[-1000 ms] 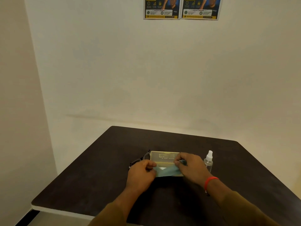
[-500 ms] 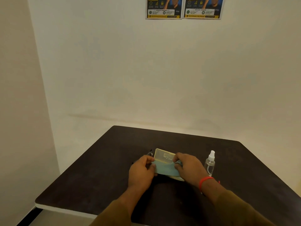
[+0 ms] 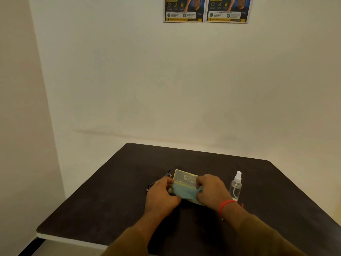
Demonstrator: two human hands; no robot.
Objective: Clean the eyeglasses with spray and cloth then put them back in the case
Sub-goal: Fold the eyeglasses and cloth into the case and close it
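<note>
A pale yellow glasses case lies open in the middle of the dark table, its lid tilted up. A light blue cloth is stretched over the case's near half. My left hand pinches the cloth's left end and my right hand pinches its right end. Black eyeglasses lie left of the case, mostly hidden behind my left hand. A clear spray bottle with a white nozzle stands upright just right of my right hand.
The table's near edge runs bottom left. A cream wall rises behind the table, with two posters high up. A side wall closes in on the left.
The case lid has tilted and the case has turned slightly. Both hands have drawn the blue cloth lower over the case. The camera view has shifted a little.
</note>
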